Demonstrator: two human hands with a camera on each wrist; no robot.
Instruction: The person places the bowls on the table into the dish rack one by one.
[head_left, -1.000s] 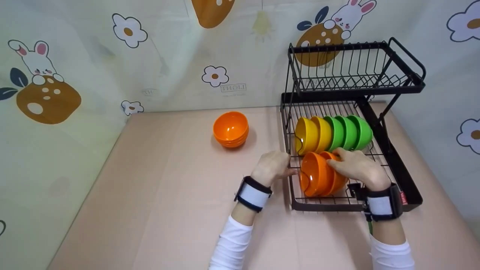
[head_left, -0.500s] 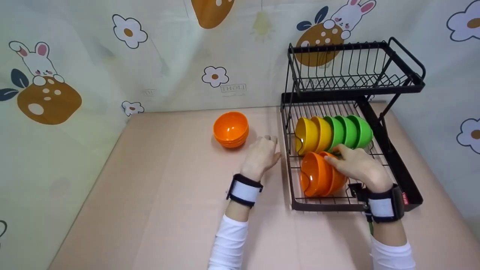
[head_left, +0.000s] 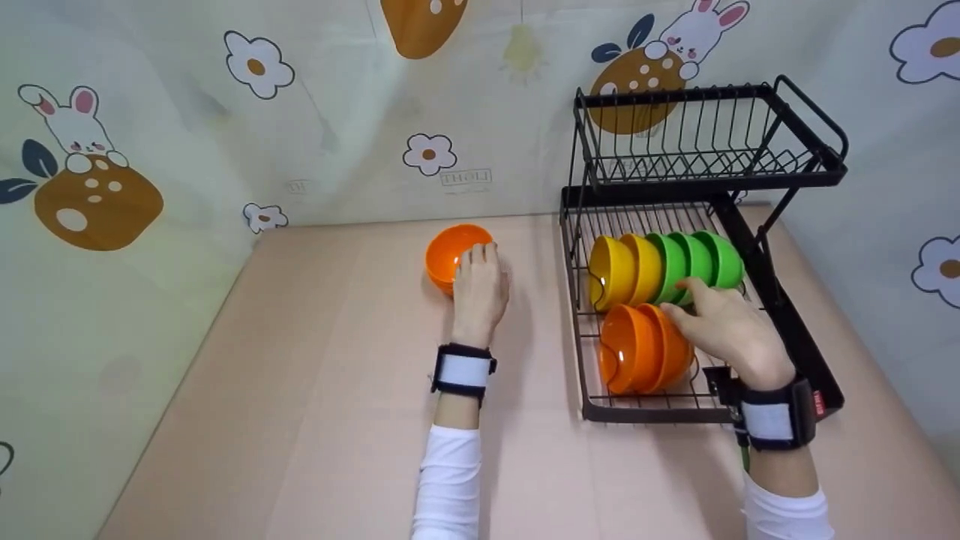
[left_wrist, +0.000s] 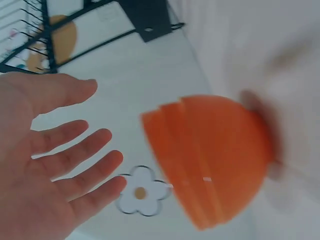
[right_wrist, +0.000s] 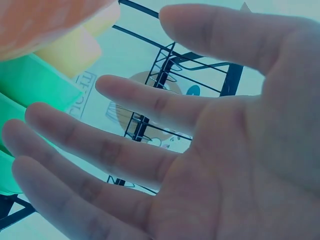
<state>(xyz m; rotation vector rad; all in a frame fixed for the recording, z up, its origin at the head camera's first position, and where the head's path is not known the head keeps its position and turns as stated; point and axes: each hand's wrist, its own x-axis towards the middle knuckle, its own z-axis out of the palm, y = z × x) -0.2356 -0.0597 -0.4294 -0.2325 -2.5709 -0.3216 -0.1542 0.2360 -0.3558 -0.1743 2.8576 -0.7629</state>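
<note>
A nested stack of orange bowls [head_left: 444, 255] stands on the table at the left. My left hand [head_left: 480, 289] is over its right side in the head view. The left wrist view shows the fingers [left_wrist: 92, 155] spread, with a gap between them and the bowl stack [left_wrist: 220, 155]. My right hand [head_left: 731, 330] hovers by two orange bowls [head_left: 630, 349] that stand on edge in the front of the dish rack. Its fingers [right_wrist: 105, 150] are extended and hold nothing. Behind those bowls, two yellow bowls [head_left: 611, 270] and three green bowls [head_left: 724, 259] stand in a row.
The black two-tier dish rack [head_left: 637, 414] occupies the right of the table [head_left: 315, 390]. Its upper wire tier [head_left: 705, 169] overhangs the back of the lower one. A patterned cloth wall [head_left: 337, 112] closes off the back and sides.
My left hand has moved from the rack's left edge, left and back to the orange bowl stack. The right hand has come off the second orange bowl in the rack, drawing slightly right.
</note>
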